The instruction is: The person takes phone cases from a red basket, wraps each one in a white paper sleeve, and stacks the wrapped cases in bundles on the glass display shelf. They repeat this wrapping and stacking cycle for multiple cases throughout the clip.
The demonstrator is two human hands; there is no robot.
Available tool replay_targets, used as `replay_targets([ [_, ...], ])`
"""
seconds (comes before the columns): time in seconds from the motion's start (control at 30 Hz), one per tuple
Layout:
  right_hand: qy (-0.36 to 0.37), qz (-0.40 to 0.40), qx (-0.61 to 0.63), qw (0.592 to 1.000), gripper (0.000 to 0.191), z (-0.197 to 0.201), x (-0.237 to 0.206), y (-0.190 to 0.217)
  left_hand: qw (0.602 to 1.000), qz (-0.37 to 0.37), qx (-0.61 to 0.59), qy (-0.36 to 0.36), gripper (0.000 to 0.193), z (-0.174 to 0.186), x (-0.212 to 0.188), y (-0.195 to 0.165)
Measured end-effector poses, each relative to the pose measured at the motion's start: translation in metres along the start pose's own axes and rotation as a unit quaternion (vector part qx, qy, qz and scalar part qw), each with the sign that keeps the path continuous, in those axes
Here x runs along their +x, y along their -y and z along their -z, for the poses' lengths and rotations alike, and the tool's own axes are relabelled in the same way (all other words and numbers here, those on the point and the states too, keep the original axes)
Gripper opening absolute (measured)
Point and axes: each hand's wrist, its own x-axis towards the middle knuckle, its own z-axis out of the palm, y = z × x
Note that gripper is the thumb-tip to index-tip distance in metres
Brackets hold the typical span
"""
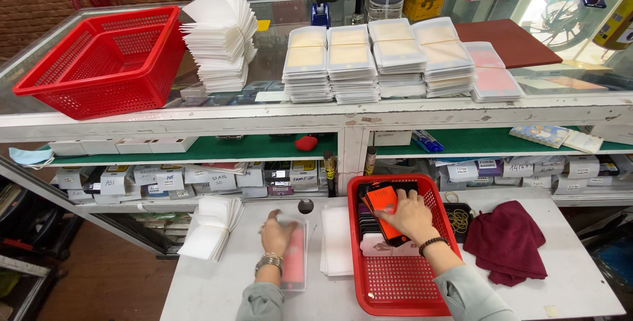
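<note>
Two hands work the worktop's front edge: right hand (412,215) pinching an orange case (384,207) in the basket (402,288); left hand (277,235) flat, apparently pressing a clear sleeve (295,265) lying lengthwise.

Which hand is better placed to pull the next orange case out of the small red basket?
Right. The right hand already rests on the orange case inside the small red basket; the left hand is occupied, lying on a clear sleeve on the table.

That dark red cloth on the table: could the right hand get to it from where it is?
Probably yes. The right hand rests in the small red basket, and the cloth lies just beside it, nothing between.
</note>
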Motion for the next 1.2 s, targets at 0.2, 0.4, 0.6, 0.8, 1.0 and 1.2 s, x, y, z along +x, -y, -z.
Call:
replay_targets([
  [0.2,-0.007,-0.004,0.087,0.996,0.098,-0.004,0.009,-0.007,0.990,-0.034,-0.041,0.130,0.047,-0.031,-0.031,-0.039],
  [0.4,-0.020,-0.003,0.166,0.986,0.083,0.007,0.005,-0.010,0.984,0.032,-0.002,0.175,0.047,-0.048,-0.042,-0.060],
  [0.6,-0.002,-0.026,0.268,0.963,0.072,0.007,0.012,-0.026,0.983,0.034,-0.099,0.152,0.032,-0.053,-0.035,-0.048],
  [0.8,-0.059,0.007,0.308,0.950,0.045,0.018,0.022,-0.036,0.857,0.144,-0.427,0.249,0.023,-0.032,-0.012,-0.045],
  [1.0,-0.090,0.139,0.700,0.694,0.030,0.073,0.017,0.010,0.861,-0.017,-0.426,0.278,0.021,-0.012,-0.011,-0.071],
  [1.2,-0.047,0.170,0.825,0.537,0.031,0.095,-0.010,0.048,0.853,-0.099,-0.441,0.261,0.017,-0.008,-0.021,-0.081],
])
